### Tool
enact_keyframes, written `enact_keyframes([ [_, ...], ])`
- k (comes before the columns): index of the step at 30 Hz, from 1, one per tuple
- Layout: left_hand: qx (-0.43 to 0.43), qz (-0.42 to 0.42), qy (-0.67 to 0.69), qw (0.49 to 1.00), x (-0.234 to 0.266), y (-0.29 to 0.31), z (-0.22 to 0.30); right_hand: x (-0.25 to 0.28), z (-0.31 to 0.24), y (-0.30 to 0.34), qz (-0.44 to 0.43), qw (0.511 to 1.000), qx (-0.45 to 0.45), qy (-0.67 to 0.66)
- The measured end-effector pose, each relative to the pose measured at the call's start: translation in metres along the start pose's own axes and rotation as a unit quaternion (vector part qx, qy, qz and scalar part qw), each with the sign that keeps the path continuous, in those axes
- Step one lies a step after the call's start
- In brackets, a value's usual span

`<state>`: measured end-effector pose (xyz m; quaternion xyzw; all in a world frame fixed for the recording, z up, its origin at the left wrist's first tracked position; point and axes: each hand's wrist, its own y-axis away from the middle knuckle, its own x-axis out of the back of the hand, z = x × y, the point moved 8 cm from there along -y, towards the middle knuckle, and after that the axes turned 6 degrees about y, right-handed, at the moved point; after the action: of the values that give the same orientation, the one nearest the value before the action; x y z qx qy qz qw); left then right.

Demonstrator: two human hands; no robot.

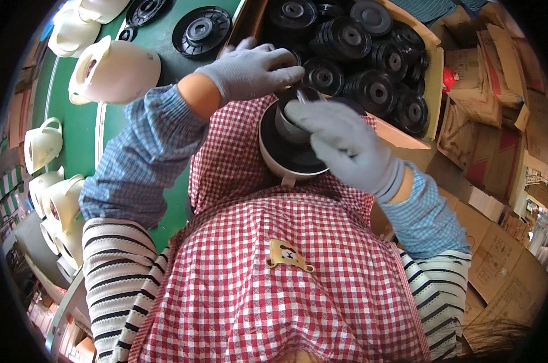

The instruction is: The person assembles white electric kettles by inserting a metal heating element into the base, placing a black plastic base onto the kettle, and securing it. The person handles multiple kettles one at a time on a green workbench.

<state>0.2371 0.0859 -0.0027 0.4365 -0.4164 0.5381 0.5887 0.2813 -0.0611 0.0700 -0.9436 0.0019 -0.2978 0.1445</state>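
A round white vessel (288, 179) with a black underside (300, 158) rests bottom up on my lap. Over its middle stands a dark grey cylindrical part (291, 129), with a shiny piece at its top; its exact kind is hidden. My right hand (353, 145), in a grey glove and slightly blurred, curls against this part from the right. My left hand (253, 69), also gloved, is just beyond the vessel, fingers apart, its thumb and forefinger pointing toward the shiny piece. Nothing shows in its grasp.
An open carton (434, 91) of stacked black round bases (380, 91) stands beyond my hands. On the green table (80, 139) are white kettle bodies (116, 71) and a black disc (202, 32). Flattened cardboard (498, 266) lies at the right.
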Motion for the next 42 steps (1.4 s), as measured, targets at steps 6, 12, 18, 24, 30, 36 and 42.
enact_keyframes([
  [6,0.213,-0.035,0.131,0.968,0.022,0.033,0.003,0.008,0.025,0.012,-0.148,0.986,-0.032,0.067],
  [12,0.093,0.037,-0.13,0.986,0.056,0.034,0.034,0.01,0.03,0.009,-0.188,0.967,0.001,0.171],
  [18,0.071,0.067,-0.08,0.992,0.055,0.018,0.024,-0.01,0.023,0.019,-0.177,0.964,-0.015,0.196],
  [24,0.049,-0.011,0.112,0.992,0.013,0.0,-0.011,-0.023,0.026,0.02,-0.165,0.977,-0.115,0.067],
  [30,-0.045,0.118,-0.093,0.988,0.047,-0.011,0.027,-0.019,0.028,0.029,-0.166,0.972,-0.085,0.143],
  [36,0.01,0.043,0.187,0.981,0.01,0.001,0.019,-0.019,0.036,0.033,-0.203,0.971,-0.03,0.126],
  [42,-0.08,0.11,0.265,0.955,-0.012,-0.006,0.005,-0.031,0.024,0.014,-0.186,0.966,-0.036,0.175],
])
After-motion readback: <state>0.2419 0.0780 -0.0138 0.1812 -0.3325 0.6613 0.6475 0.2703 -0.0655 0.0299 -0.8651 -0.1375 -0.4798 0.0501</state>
